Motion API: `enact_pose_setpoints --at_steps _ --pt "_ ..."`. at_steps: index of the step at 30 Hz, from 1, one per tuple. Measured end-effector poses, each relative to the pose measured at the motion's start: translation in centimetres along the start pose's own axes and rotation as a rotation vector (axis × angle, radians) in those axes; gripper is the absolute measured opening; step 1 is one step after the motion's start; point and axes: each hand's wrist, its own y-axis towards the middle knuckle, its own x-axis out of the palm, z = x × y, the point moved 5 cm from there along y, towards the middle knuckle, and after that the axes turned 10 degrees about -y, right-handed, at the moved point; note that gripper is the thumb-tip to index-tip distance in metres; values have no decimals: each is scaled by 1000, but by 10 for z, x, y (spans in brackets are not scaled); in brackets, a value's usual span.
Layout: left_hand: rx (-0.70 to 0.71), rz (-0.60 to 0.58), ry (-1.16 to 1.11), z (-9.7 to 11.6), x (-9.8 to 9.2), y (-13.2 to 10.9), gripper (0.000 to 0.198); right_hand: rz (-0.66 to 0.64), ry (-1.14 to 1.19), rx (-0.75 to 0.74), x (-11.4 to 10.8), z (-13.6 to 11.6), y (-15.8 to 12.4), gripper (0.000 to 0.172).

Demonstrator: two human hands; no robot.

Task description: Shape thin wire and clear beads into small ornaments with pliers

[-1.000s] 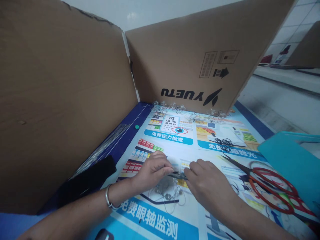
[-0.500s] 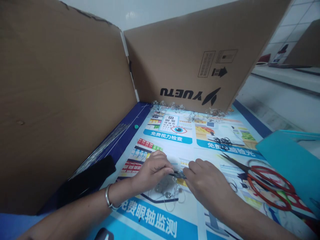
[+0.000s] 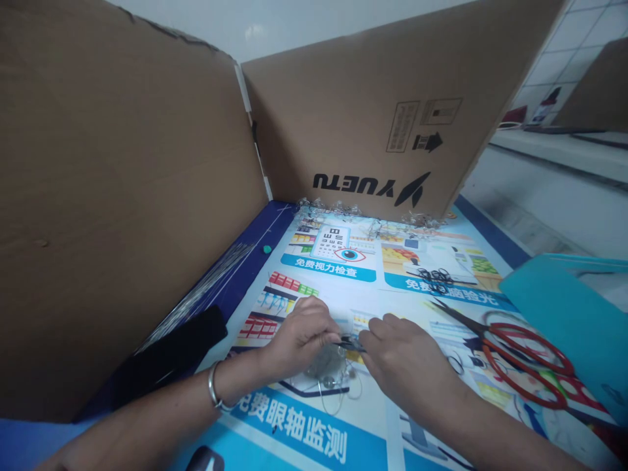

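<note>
My left hand [image 3: 304, 333] and my right hand [image 3: 402, 353] are both closed, a short gap apart, over the mat. What looks like a black hair tie [image 3: 350, 342] is stretched between their fingertips; its ends are hidden in the fingers. Just below it hangs a cluster of clear beads [image 3: 328, 376] on thin transparent line, with a loose loop of line toward me. How the beads join the band is too blurred to tell. A single dark ring [image 3: 455, 364] lies to the right of my right hand.
Red-handled scissors [image 3: 523, 356] lie at right, beside a turquoise folder [image 3: 564, 301]. Black loops [image 3: 436, 278] are heaped farther back. Clear beaded pieces [image 3: 373, 221] line the base of the cardboard wall [image 3: 353, 118]. A black phone-like slab [image 3: 171, 353] and thin strands [image 3: 206, 281] lie at left.
Both hands keep nearly the same place and hold on the dark band. The view has shifted very slightly; the bead cluster hangs a little differently.
</note>
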Motion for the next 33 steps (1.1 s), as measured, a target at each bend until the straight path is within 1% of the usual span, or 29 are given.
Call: enact_pose_setpoints --at_steps 5,12,22,27,33 --pt "2 -8 19 1 -1 1 33 0 -40 12 -4 0 -1 11" --pt "-1 -65 23 2 -1 5 35 -7 -86 -6 -7 -2 0 11" --pt "20 -61 38 5 0 5 36 13 -53 -8 -10 -3 0 12" --pt "23 -71 30 6 0 5 38 -10 -43 -2 -9 -3 0 10" --pt "36 -76 15 6 0 5 39 -67 -28 19 -8 -2 0 9"
